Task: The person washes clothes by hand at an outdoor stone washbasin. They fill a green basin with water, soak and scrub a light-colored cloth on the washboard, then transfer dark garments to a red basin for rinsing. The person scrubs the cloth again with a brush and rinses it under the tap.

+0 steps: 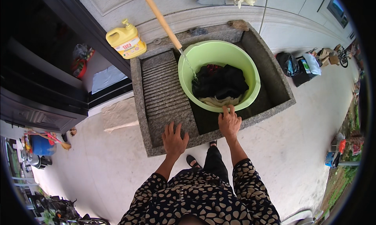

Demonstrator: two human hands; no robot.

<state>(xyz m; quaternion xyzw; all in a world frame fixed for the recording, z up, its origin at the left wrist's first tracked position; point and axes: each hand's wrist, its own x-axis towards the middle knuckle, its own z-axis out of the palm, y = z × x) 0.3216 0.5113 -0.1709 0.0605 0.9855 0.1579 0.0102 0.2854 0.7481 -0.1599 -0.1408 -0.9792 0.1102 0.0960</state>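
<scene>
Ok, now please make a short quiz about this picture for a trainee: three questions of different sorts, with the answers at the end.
1. Choose one. What does the right hand touch?
A) the ridged stone slab
B) the near rim of the green tub
C) a black shoe

2. True or false: water runs from the tan tube into the green tub.

3. Fill in: the jug with a pump top, at the back left corner of the stone sink, is ____ in colour.

Key: 1. B; 2. true; 3. yellow
</scene>
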